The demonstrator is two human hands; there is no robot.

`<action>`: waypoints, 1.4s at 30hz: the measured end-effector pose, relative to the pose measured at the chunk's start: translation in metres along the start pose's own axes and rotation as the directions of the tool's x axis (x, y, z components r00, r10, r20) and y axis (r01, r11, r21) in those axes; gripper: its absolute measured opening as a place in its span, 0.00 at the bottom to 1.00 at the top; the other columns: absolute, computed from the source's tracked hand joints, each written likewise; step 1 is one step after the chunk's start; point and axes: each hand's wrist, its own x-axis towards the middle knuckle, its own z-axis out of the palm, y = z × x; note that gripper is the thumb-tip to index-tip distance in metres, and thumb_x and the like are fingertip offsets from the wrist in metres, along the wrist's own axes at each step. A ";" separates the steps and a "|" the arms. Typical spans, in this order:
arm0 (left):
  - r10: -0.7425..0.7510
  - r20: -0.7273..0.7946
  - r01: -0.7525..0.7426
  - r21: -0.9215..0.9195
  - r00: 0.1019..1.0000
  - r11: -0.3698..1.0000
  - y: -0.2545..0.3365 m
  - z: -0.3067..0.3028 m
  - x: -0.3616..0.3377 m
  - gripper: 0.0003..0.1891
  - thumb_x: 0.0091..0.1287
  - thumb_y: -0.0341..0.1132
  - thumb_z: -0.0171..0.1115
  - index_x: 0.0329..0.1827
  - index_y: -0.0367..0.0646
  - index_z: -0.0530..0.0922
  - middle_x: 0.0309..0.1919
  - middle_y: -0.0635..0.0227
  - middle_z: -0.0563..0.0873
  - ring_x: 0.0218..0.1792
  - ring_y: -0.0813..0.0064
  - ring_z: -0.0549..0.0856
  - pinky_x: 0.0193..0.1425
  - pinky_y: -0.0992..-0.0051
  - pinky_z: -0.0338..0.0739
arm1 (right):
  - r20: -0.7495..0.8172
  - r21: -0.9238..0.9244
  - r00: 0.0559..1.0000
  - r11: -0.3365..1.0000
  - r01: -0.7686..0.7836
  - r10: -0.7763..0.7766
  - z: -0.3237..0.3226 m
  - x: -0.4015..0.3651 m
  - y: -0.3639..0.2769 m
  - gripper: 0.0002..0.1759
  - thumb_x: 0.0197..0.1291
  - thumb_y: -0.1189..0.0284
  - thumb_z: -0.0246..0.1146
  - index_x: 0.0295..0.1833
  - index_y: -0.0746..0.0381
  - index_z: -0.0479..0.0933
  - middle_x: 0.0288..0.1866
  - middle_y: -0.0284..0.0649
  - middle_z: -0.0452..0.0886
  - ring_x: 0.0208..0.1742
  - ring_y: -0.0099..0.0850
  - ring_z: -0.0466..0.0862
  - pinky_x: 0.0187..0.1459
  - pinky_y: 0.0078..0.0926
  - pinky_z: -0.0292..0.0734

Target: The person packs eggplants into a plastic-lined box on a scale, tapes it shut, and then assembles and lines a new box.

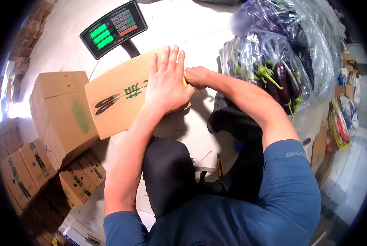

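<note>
My left hand (167, 80) lies flat, fingers together, on a brown cardboard box (118, 96) printed with green characters and an eggplant drawing. My right hand (196, 76) is closed at the box's right edge, gripping something small and yellow (185, 82) that is mostly hidden behind my left hand. The box rests on the floor in front of my knees.
A weighing scale display (113, 28) stands beyond the box. Stacks of flat and folded cardboard boxes (60, 110) sit at the left. Clear plastic bags of purple eggplants (280, 69) are piled at the right. More bags and cardboard (341, 119) lie far right.
</note>
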 end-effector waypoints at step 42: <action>-0.590 0.179 0.076 -0.978 0.787 -0.195 -0.166 -0.028 -0.136 0.41 0.80 0.63 0.34 0.85 0.43 0.44 0.83 0.59 0.53 0.81 0.59 0.58 0.83 0.60 0.55 | -0.015 0.888 0.625 -0.276 0.367 0.781 -0.007 -0.008 -0.006 0.40 0.72 0.50 0.60 0.77 0.69 0.64 0.75 0.47 0.71 0.75 0.38 0.71 0.68 0.42 0.67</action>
